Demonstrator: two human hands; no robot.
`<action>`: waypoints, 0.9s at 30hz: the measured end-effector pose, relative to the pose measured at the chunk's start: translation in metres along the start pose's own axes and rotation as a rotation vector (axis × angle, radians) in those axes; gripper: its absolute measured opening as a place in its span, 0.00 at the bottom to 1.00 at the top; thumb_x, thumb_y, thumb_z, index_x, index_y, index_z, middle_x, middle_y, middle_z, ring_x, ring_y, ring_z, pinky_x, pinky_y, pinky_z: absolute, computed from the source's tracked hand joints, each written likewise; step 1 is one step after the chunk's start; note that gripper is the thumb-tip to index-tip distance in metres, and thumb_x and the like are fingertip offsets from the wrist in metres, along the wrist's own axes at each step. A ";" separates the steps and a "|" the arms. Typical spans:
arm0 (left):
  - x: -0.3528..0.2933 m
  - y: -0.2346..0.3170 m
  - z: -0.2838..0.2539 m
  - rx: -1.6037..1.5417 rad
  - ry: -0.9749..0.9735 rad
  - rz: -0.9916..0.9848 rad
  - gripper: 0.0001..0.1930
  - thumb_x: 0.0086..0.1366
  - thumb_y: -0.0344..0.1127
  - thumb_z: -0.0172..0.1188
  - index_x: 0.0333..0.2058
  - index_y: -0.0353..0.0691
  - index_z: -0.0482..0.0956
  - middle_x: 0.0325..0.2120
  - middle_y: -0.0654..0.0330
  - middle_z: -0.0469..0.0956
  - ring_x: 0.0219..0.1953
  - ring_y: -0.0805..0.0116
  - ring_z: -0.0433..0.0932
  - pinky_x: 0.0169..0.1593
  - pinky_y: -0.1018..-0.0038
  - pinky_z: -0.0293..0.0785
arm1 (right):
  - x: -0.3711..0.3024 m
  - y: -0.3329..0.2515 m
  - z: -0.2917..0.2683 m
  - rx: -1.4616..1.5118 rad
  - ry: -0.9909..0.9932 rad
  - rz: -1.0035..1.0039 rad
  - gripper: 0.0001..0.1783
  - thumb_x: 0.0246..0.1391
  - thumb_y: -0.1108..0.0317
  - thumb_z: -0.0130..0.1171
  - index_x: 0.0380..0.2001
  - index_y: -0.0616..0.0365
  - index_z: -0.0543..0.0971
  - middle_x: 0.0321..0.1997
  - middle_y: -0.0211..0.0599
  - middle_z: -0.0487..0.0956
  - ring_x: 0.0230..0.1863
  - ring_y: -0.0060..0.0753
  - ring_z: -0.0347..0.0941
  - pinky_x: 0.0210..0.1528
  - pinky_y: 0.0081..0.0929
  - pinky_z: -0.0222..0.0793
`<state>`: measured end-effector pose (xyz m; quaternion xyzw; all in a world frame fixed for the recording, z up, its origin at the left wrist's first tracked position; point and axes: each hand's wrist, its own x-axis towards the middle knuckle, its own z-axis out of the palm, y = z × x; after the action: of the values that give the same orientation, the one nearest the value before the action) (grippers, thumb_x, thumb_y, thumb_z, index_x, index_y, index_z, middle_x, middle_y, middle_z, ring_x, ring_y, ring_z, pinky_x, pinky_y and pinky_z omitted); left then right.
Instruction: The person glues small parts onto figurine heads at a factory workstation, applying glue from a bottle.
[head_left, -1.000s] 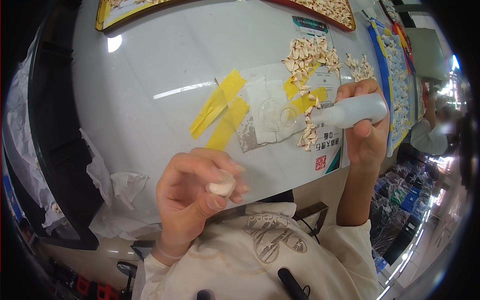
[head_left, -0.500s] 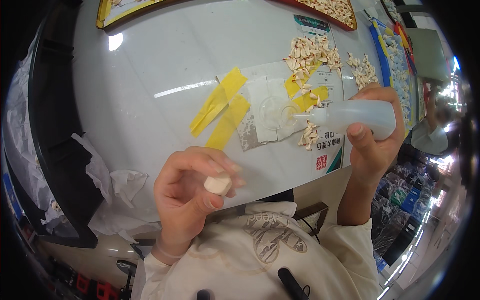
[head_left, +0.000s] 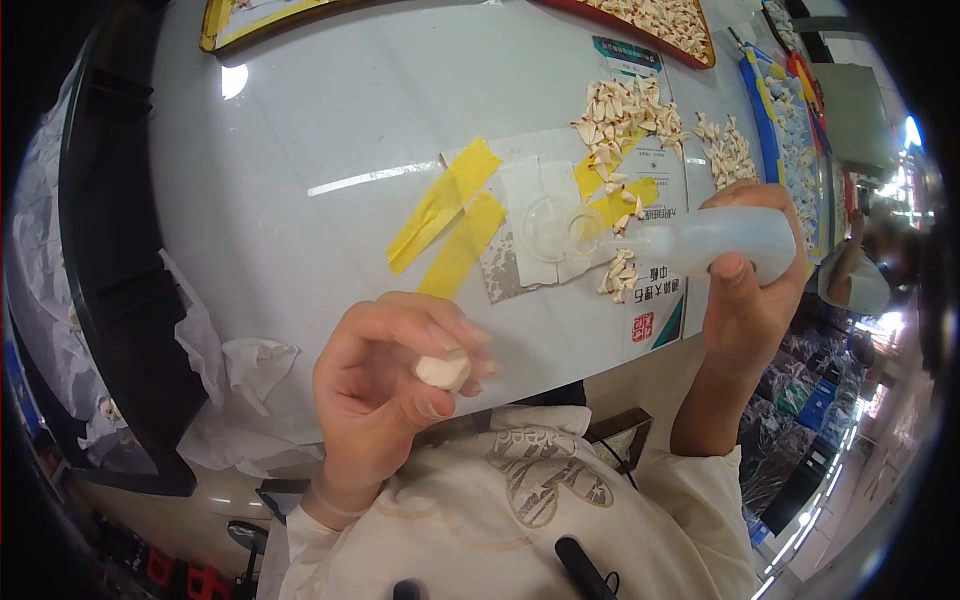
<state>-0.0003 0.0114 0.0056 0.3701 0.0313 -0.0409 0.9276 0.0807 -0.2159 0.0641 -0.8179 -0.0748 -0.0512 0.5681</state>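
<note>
Pinched between the thumb and fingers of my left hand (head_left: 385,375) is a small cream-coloured faceted piece (head_left: 443,371), held over the table's near edge. My right hand (head_left: 755,275) is wrapped round a translucent squeeze bottle (head_left: 715,243), which lies tilted on its side with its narrow nozzle pointing left. The nozzle tip is just right of a small clear round dish (head_left: 548,228) on a white and grey sheet. Small cream pointed pieces with dark red tips (head_left: 622,112) are heaped beyond the bottle, and a few lie beside its nozzle.
Yellow tape strips (head_left: 440,212) cross the sheet's left side. Trays (head_left: 225,45) of pieces stand at the far edge, and a blue tray (head_left: 768,110) at the right. A black rack (head_left: 110,260) and crumpled white paper (head_left: 258,368) are on the left.
The bottle has drawn slightly to the right, its nozzle now away from the dish's rim. My left hand has turned the faceted piece a little.
</note>
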 end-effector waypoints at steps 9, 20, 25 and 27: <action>0.002 0.000 0.002 -0.008 -0.022 -0.003 0.15 0.54 0.32 0.62 0.38 0.35 0.68 0.38 0.51 0.71 0.35 0.65 0.74 0.36 0.75 0.72 | 0.026 0.004 0.006 0.409 -0.108 0.208 0.19 0.38 0.68 0.66 0.33 0.62 0.71 0.31 0.33 0.74 0.31 0.21 0.71 0.32 0.17 0.68; 0.000 0.004 0.005 0.034 -0.013 -0.008 0.13 0.56 0.31 0.60 0.38 0.36 0.69 0.38 0.53 0.71 0.36 0.68 0.74 0.39 0.75 0.72 | 0.100 0.013 0.070 0.082 -0.249 -0.167 0.18 0.38 0.74 0.67 0.36 0.62 0.75 0.35 0.33 0.77 0.36 0.21 0.73 0.40 0.16 0.69; 0.000 0.005 0.003 0.026 -0.033 -0.018 0.12 0.57 0.31 0.59 0.38 0.36 0.69 0.38 0.53 0.71 0.37 0.67 0.74 0.40 0.76 0.71 | 0.112 0.025 0.082 0.202 -0.296 -0.226 0.17 0.37 0.74 0.67 0.33 0.62 0.74 0.33 0.34 0.77 0.37 0.22 0.72 0.42 0.18 0.68; 0.000 0.005 0.002 0.027 -0.042 -0.020 0.12 0.57 0.31 0.59 0.38 0.36 0.69 0.38 0.53 0.71 0.37 0.67 0.74 0.40 0.76 0.71 | 0.115 0.028 0.084 0.202 -0.318 -0.232 0.18 0.36 0.76 0.68 0.34 0.62 0.73 0.34 0.35 0.76 0.39 0.23 0.72 0.44 0.20 0.67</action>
<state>0.0006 0.0136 0.0108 0.3814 0.0150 -0.0581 0.9225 0.1986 -0.1395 0.0283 -0.7405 -0.2618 0.0212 0.6186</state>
